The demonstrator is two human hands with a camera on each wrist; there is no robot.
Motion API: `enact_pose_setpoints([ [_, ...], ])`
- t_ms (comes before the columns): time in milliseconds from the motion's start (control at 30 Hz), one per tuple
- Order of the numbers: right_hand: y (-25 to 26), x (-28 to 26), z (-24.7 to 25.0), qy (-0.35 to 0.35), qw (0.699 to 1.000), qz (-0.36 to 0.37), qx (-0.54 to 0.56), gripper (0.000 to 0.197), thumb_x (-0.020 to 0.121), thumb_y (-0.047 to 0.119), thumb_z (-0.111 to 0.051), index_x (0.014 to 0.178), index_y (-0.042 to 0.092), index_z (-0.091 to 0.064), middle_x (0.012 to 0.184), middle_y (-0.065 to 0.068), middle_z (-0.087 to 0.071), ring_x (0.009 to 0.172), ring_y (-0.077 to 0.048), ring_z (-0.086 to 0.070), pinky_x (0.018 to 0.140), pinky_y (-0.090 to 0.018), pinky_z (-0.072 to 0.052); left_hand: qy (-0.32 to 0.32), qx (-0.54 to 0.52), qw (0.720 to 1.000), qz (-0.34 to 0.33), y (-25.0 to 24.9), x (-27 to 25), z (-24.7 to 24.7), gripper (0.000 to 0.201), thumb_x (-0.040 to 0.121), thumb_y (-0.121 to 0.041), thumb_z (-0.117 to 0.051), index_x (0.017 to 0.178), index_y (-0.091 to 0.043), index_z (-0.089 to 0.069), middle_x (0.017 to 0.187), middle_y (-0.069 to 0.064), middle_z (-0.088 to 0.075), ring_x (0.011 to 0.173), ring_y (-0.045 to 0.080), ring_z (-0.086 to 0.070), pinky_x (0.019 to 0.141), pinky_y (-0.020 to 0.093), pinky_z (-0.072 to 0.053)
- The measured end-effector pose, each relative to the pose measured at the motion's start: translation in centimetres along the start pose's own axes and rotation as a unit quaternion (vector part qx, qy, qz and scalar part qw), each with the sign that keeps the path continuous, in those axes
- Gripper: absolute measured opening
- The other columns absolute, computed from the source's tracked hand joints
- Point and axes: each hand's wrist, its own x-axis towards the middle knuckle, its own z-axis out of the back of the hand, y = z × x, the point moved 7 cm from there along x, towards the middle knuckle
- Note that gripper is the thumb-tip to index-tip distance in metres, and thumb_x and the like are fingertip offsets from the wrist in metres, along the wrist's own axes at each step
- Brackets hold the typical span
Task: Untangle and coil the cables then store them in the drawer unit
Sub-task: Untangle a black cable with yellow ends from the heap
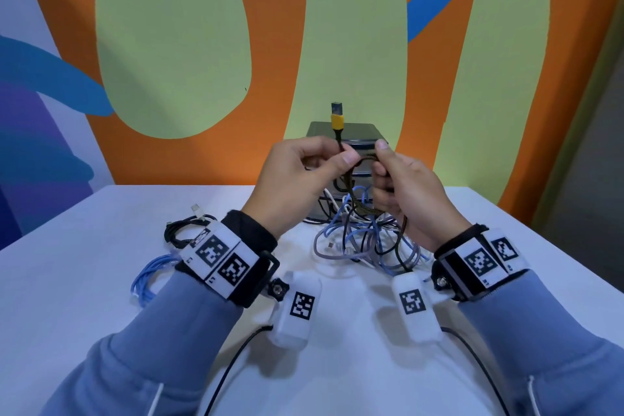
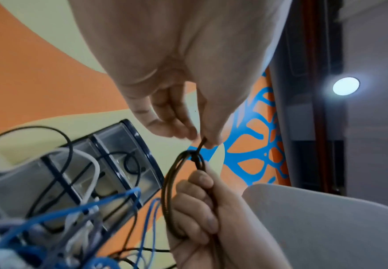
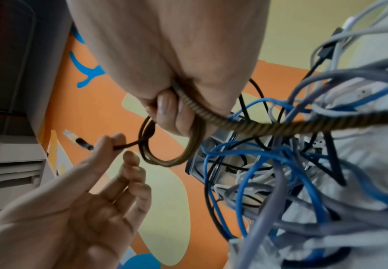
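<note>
The braided cable [image 1: 353, 186] is being coiled: loops gripped in the right hand [image 1: 410, 192], its end pinched by the left hand [image 1: 304, 176] to wrap them.

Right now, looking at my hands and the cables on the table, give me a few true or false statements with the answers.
1. The left hand pinches the braided cable just below its yellow plug. True.
2. The right hand is open and holds nothing. False: it grips loops of the braided cable.
3. The yellow plug points down at the table. False: it sticks up above the hands.
4. A tangle of blue, grey, white and black cables lies in front of the drawer unit. True.
5. The coiled blue cable is in the drawer unit. False: it lies on the table by the left wrist.
</note>
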Motion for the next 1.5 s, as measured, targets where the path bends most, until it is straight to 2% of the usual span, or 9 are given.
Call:
enact_pose_setpoints([
  [167,0.1,0.1,-0.2,0.014,0.987,-0.017,0.156,0.039,0.111,0.040,-0.046,0.077,0.020,-0.044,0.061,0.007,-0.024,0.045,-0.007,-0.021,0.045,-0.022,-0.014,-0.064,0.097,0.993,-0.033,-0.5,0.2,2.3,0.009,0.084,-0.011,-0.083,0.082,-0.020,-0.084,0.077,-0.008,-0.079,0.068,0.006,-0.069,0.066,0.022,-0.053],
  [333,0.5,-0.1,-1.0,0.055,0.965,-0.033,0.253,0.041,0.111,0.039,-0.044,0.076,0.019,-0.044,0.060,0.007,-0.024,0.043,-0.004,-0.022,0.045,-0.021,-0.013,-0.007,0.177,0.984,-0.034,0.1,0.2,2.1,0.008,0.084,-0.017,-0.089,0.091,-0.021,-0.086,0.084,-0.011,-0.080,0.078,0.005,-0.075,0.078,0.027,-0.061],
  [467,0.5,-0.5,-2.3,0.093,0.947,-0.047,0.305,0.042,0.112,0.039,-0.041,0.075,0.019,-0.044,0.057,0.008,-0.025,0.041,-0.003,-0.024,0.041,-0.019,-0.018,-0.028,0.286,0.953,-0.095,-0.3,-0.2,0.6,0.007,0.086,-0.022,-0.086,0.093,-0.024,-0.086,0.090,-0.010,-0.077,0.081,0.008,-0.067,0.076,0.031,-0.052],
  [567,0.4,-0.4,-2.4,0.089,0.940,-0.039,0.326,0.041,0.112,0.039,-0.042,0.076,0.019,-0.043,0.058,0.008,-0.025,0.042,-0.003,-0.026,0.040,-0.018,-0.024,-0.008,0.131,0.991,0.019,1.0,0.2,0.3,0.014,0.086,-0.014,-0.079,0.096,-0.020,-0.086,0.087,-0.008,-0.081,0.084,0.009,-0.076,0.083,0.029,-0.059],
  [667,0.3,-0.3,-2.3,0.056,0.949,-0.016,0.310,0.040,0.112,0.037,-0.042,0.076,0.018,-0.043,0.061,0.005,-0.025,0.043,-0.004,-0.027,0.042,-0.018,-0.026,0.000,-0.057,0.993,0.105,1.6,-0.2,-0.4,0.022,0.082,-0.011,-0.077,0.103,-0.010,-0.083,0.095,0.006,-0.082,0.088,0.017,-0.077,0.090,0.037,-0.063],
  [900,0.2,-0.5,-1.6,-0.031,0.979,-0.002,0.202,0.038,0.109,0.040,-0.050,0.079,0.017,-0.048,0.067,0.002,-0.039,0.054,-0.011,-0.043,0.057,-0.022,-0.039,-0.058,-0.050,0.993,0.089,2.1,-0.5,-0.5,0.026,0.087,-0.005,-0.085,0.109,-0.014,-0.074,0.097,0.016,-0.078,0.084,0.014,-0.070,0.085,0.029,-0.060],
  [1100,0.2,-0.5,-1.1,-0.049,0.991,0.011,0.123,0.042,0.109,0.045,-0.049,0.075,0.020,-0.048,0.061,0.006,-0.034,0.056,-0.012,-0.040,0.067,-0.029,-0.032,-0.060,-0.107,0.990,0.067,1.2,-0.4,-0.5,0.043,0.095,0.000,-0.074,0.133,-0.014,-0.059,0.073,-0.008,-0.072,0.073,0.006,-0.065,0.074,0.019,-0.051],
  [1267,0.3,-0.5,-1.1,-0.023,0.988,0.009,0.150,0.040,0.109,0.044,-0.049,0.076,0.021,-0.048,0.062,0.007,-0.031,0.053,-0.010,-0.032,0.062,-0.029,-0.025,0.005,-0.231,0.966,0.115,1.6,-0.3,-1.5,0.049,0.100,0.002,-0.064,0.143,-0.016,-0.054,0.077,-0.006,-0.063,0.080,0.017,-0.053,0.072,0.030,-0.038],
  [1500,-0.1,-0.3,-1.1,0.010,0.987,-0.020,0.158,0.041,0.107,0.048,-0.052,0.075,0.022,-0.052,0.064,0.006,-0.030,0.056,-0.010,-0.034,0.064,-0.031,-0.023,-0.021,-0.282,0.950,0.133,2.0,-0.7,-1.4,0.044,0.098,-0.002,-0.069,0.141,-0.011,-0.062,0.104,0.017,-0.068,0.085,0.014,-0.063,0.074,0.022,-0.050],
])
